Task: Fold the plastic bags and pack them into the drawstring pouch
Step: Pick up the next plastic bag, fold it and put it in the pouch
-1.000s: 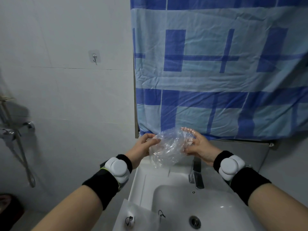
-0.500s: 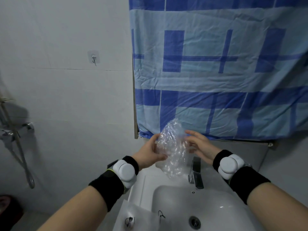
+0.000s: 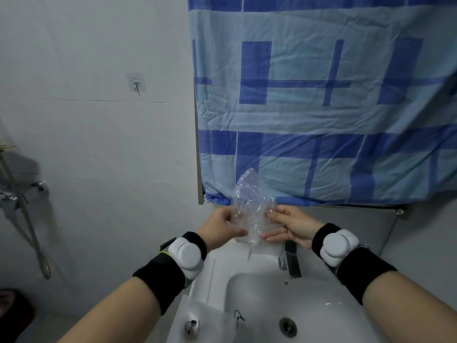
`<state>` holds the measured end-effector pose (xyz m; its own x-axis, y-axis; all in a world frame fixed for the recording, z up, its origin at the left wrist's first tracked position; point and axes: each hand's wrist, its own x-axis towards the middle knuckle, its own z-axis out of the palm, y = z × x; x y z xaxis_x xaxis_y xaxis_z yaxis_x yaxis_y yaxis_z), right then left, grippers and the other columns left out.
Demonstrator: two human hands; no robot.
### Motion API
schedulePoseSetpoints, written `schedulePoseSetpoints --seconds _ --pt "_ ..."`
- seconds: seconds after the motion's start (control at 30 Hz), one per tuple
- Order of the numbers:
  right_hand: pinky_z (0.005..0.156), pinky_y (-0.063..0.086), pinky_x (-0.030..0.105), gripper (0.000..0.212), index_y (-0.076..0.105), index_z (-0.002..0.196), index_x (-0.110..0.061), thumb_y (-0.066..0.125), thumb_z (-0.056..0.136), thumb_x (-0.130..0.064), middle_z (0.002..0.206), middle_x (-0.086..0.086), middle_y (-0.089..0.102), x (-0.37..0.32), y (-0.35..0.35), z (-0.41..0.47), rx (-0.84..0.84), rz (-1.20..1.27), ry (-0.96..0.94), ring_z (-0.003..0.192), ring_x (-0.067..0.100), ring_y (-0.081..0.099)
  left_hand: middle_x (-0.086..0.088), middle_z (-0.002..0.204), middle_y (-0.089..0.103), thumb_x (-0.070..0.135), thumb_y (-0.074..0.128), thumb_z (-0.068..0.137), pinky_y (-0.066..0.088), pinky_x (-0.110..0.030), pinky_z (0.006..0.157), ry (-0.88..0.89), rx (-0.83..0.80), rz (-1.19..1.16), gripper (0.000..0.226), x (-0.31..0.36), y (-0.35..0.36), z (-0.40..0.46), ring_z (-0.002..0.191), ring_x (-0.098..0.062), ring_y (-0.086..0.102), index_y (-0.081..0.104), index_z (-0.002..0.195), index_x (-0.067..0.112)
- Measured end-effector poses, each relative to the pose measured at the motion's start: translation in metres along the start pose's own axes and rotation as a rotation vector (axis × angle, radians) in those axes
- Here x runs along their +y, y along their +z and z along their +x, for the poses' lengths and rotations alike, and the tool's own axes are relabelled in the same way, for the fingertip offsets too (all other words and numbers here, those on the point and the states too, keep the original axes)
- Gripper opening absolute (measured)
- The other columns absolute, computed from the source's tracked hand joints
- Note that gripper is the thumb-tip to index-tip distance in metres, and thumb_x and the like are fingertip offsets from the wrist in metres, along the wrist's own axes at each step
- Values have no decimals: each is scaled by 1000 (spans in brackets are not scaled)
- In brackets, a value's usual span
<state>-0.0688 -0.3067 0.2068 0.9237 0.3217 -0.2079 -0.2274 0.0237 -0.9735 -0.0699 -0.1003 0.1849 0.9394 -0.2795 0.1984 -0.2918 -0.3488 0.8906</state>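
- A shower hose [image 3: 29, 233] hung in a loop on the far left wall, under a chrome fitting [image 3: 37, 188].
- A clear adhesive wall hook [image 3: 135, 82] was stuck on the pale wall further right; no writing could be read on it.
- The left hand [image 3: 220, 227], wearing a black wristband and a white wrist device [image 3: 185, 253], pinched the left edge of the plastic bag [image 3: 252, 204] between thumb and fingers.
- The clear, crumpled plastic bag was held upright above the back rim of the sink [image 3: 210, 273], its top rising in front of the curtain's lower hem.
- The drawstring pouch [image 3: 207, 320], pale and translucent with black cords, lay flat on the sink's near left rim, well apart from the hands.
- The right hand [image 3: 291, 226], with a matching white wrist device [image 3: 338, 246], gripped the bag's right edge, fingers curled against the plastic.
- A chrome faucet [image 3: 290, 258] stood just below the right hand, and a drain [image 3: 287, 326] sat in the basin.
- A blue checked curtain [image 3: 333, 107] covered the upper right; it carried no brand or lettering.
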Motion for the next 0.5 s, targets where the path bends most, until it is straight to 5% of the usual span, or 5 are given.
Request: schedulePoseSetpoints --seconds 0.1,0.27,0.4,0.5 --pt "71 60 34 24 59 113 -6 53 92 -17 106 18 68 2 -1 2 43 -11 -40 76 27 73 12 100 68 28 82 68 42 -6 71 -78 -23 -5 35 4 -2 -2 88 1 59 69 100 20" --pt "79 58 26 20 64 103 0 52 92 -12 106 18 69 4 2 5 82 -8 -85 91 20 69 8 105 66 55 57 84 53 -24 58 -278 -4 -168 41 14 -3 -3 81 -17 67 65 104 20" --pt "83 56 25 30 62 109 8 53 92 -15 108 21 68 6 3 8 115 12 -122 101 23 66 -10 97 69 40 54 91 57 -31 84 -257 33 -359 41 12 1 0 88 -18 65 68 94 1" --pt "81 56 24 30 65 96 7 56 90 -21 99 20 69 7 5 8 161 4 -174 91 23 66 -14 95 70 36 55 92 51 -32 94 -239 87 -414 50 6 4 2 88 -18 64 65 95 -13"
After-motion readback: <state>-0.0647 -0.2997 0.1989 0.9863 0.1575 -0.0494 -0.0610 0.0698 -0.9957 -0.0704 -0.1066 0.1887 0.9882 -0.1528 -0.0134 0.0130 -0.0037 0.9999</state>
